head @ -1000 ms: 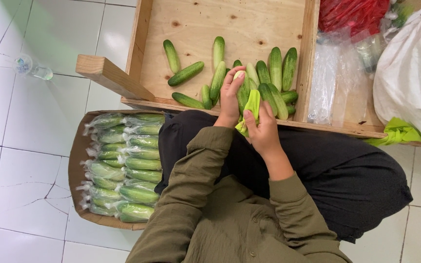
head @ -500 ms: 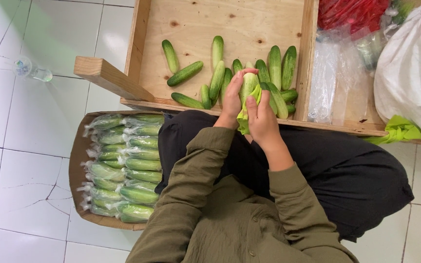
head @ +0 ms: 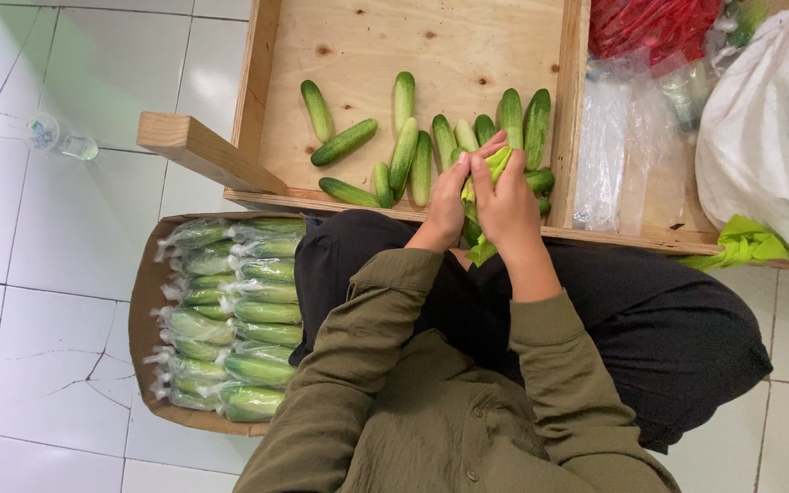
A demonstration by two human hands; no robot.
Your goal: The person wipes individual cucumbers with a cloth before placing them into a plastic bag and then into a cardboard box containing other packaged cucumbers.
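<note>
Cucumbers (head: 477,178) wrapped in a light green plastic sleeve are sitting between a seated person's two hands, at the near rim of a shallow wooden tray (head: 367,46). The left hand (head: 447,203) is curling its fingers around the bundle's left side, while the right hand (head: 508,203) is closing over it from the right, fingers bent and pressing on the green plastic, whose loose lower end is hanging down toward the lap. Both hands are gripping the same bundle and touching each other at the fingertips.

Loose cucumbers (head: 402,155) are lying scattered on the tray's bare plywood floor, most of them lined up side by side just beyond the hands, a few apart to the left. A wooden block (head: 195,151) is jutting out from the tray's left corner over white floor tiles (head: 38,274). Beside the person's left knee, a cardboard box (head: 143,310) is holding rows of bagged cucumbers (head: 230,319), packed tightly in clear plastic. A clear plastic cup (head: 58,139) is lying on the tiles farther left. To the right of the tray, clear plastic bags (head: 618,151) are piling up near a red bag (head: 655,23), a large white sack (head: 769,128) and a crumpled green bag (head: 741,245). The person is wearing an olive shirt (head: 431,411) and dark trousers (head: 668,329).
</note>
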